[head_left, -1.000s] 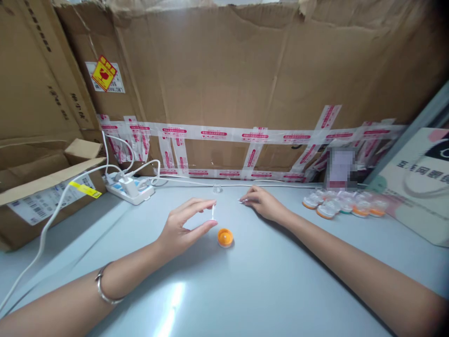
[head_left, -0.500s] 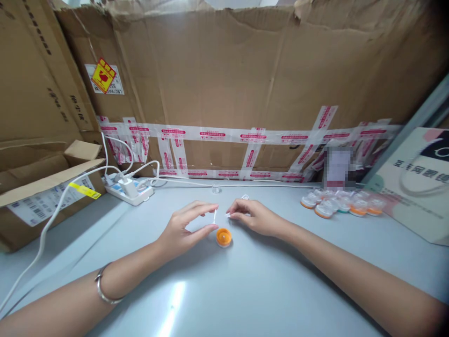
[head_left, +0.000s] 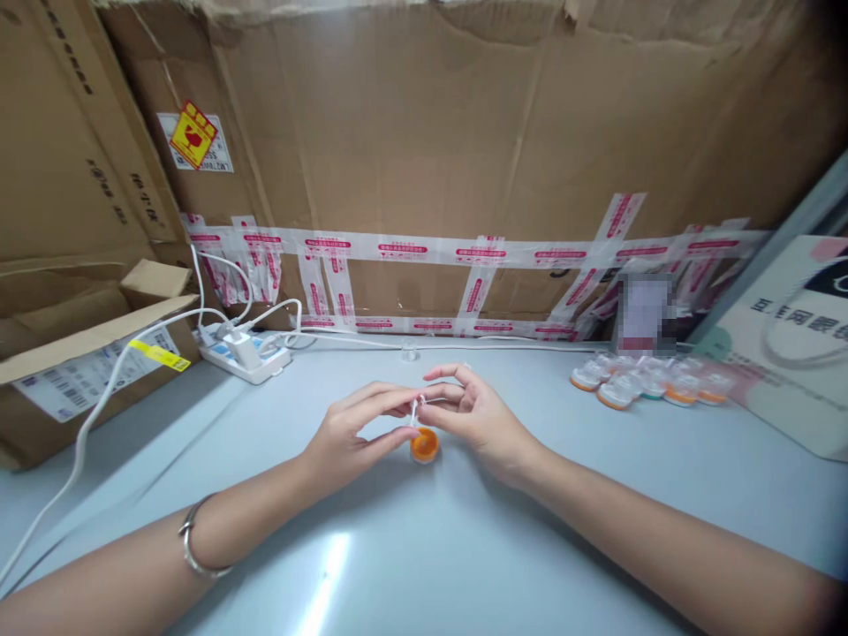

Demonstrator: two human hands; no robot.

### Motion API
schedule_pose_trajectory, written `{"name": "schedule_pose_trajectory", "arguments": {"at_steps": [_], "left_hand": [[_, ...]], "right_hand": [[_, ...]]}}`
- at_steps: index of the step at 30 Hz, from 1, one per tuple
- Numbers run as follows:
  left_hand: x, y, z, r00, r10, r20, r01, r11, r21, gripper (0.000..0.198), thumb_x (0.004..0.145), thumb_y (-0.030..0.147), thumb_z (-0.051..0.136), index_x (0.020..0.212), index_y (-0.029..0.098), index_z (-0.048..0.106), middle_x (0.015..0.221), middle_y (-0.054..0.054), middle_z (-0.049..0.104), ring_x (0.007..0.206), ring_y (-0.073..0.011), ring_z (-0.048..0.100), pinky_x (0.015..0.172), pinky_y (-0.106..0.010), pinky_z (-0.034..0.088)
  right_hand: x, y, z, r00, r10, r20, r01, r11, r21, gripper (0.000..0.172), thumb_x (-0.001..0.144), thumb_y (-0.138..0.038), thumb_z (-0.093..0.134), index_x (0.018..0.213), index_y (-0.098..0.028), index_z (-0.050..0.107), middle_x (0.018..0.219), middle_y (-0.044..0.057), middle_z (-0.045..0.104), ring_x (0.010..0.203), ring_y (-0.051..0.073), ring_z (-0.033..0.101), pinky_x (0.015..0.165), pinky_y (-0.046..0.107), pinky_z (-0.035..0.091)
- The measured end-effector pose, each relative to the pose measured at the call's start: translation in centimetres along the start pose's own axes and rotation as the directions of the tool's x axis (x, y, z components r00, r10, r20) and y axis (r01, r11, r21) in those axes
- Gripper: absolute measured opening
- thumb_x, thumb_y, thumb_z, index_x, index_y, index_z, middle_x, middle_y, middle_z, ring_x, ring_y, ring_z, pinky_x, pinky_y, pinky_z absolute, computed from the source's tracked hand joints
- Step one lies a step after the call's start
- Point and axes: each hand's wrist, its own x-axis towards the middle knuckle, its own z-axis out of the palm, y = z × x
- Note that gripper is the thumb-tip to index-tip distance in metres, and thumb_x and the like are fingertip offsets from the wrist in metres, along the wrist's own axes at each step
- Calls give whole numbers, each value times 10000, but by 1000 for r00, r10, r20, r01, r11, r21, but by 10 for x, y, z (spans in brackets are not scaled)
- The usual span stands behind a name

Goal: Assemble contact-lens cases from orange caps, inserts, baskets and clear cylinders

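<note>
My left hand [head_left: 351,428] holds a thin white rod [head_left: 414,413] upright between thumb and forefinger. At the rod's upper end, my right hand [head_left: 483,420] pinches a small white part [head_left: 422,400] whose exact shape is blurred; its other fingers are raised and loosely bent. The fingertips of the two hands are close together, and I cannot tell whether the two white pieces touch. Just below them, on the table, sits a round orange cup-like piece [head_left: 425,446] with a pale outer rim. Farther back stands a small clear plastic piece [head_left: 410,352].
Several clear-topped round pieces with orange or green bases [head_left: 623,389] are grouped at the right, near a white printed bag [head_left: 782,353]. At the left are a power strip [head_left: 265,367] with white cables and an open cardboard box [head_left: 99,362]. A large taped carton [head_left: 411,141] walls the back.
My right hand has moved left with its small white part, up to the rod in my left hand. Its fingers have spread more. The left hand has stayed nearly in place.
</note>
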Motion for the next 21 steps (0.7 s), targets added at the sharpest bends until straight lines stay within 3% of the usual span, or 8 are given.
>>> {"name": "schedule_pose_trajectory", "arguments": {"at_steps": [3, 8, 16, 21], "left_hand": [[1, 2, -1, 1000, 27, -17, -26, 999, 32, 414, 794, 136, 617, 1194, 195, 531, 964, -64, 639, 840, -133, 617, 763, -279, 549], [3, 5, -4, 995, 41, -89, -30, 992, 126, 392, 755, 143, 660, 1134, 171, 567, 921, -58, 636, 777, -122, 594, 704, -253, 535], [3, 5, -5, 997, 66, -28, -59, 979, 193, 332, 788, 171, 622, 1116, 189, 576, 949, -72, 609, 858, -157, 585, 744, -300, 512], [4, 6, -6, 996, 93, -19, -84, 957, 276, 309, 780, 222, 644, 1083, 194, 590, 925, -66, 605, 831, -166, 568, 734, -319, 487]], "right_hand": [[-4, 0, 6, 998, 62, -18, -60, 994, 91, 426, 683, -243, 726, 1000, -237, 441, 911, 6, 671, 725, 117, 652, 720, 287, 472], [-5, -2, 4, 994, 110, 0, -108, 977, 182, 444, 678, -212, 736, 1024, -215, 459, 857, 9, 682, 768, 118, 652, 794, 287, 451], [-4, -1, 0, 988, 98, 121, -119, 976, 180, 488, 696, -244, 725, 1106, -192, 466, 868, 58, 708, 767, 144, 659, 779, 313, 465], [-4, -2, 2, 987, 116, 111, -136, 973, 188, 494, 673, -249, 742, 1092, -196, 487, 834, 46, 717, 718, 139, 660, 714, 284, 469]]}}
